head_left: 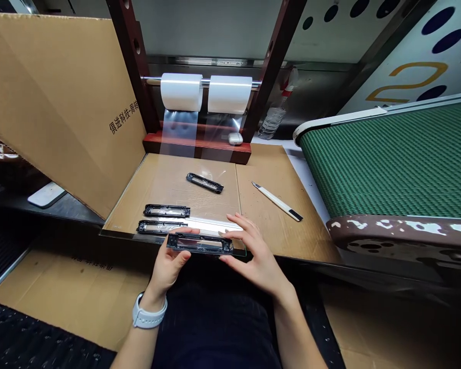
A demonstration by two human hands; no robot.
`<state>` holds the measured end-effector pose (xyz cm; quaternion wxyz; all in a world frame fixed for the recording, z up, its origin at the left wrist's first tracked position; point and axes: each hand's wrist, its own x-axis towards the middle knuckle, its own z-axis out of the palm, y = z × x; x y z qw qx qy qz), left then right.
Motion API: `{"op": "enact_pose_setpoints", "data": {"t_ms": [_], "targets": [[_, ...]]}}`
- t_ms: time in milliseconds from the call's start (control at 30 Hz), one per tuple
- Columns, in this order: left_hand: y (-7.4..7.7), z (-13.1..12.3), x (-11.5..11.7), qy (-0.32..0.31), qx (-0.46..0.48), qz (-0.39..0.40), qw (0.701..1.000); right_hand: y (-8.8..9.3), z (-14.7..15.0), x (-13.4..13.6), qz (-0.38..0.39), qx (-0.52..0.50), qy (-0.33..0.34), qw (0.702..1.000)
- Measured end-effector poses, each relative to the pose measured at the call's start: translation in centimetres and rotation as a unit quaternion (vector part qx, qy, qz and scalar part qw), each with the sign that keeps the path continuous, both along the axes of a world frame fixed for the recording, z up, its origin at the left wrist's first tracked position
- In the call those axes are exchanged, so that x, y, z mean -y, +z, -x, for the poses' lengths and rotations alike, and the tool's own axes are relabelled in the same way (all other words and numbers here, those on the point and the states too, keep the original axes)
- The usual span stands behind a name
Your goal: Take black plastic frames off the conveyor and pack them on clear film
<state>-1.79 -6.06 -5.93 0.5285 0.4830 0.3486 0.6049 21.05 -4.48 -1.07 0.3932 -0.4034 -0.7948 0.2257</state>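
Head view. Black frame [200,244] held up at the near edge of the bench [292,238]. Best kept level, handled by the ends, skin off the glossy middle. Left hand [169,264] grasps its left end, thumb at lower edge, fingers behind. Right hand [259,256]: fingers bracket the right end, thumb below, index above; whether they press, cannot tell.

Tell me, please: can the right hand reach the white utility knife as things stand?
Probably yes: the right hand seems near enough, and only flat cardboard appears between it and the white utility knife.
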Motion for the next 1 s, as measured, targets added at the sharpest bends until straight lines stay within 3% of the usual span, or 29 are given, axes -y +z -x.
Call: {"op": "enact_pose_setpoints", "data": {"t_ms": [1000], "targets": [[0.1,-0.1,0.5,-0.001,-0.008,0.044,0.999,-0.3,-0.5,1.5,0.023,-0.023,-0.034,0.999]]}}
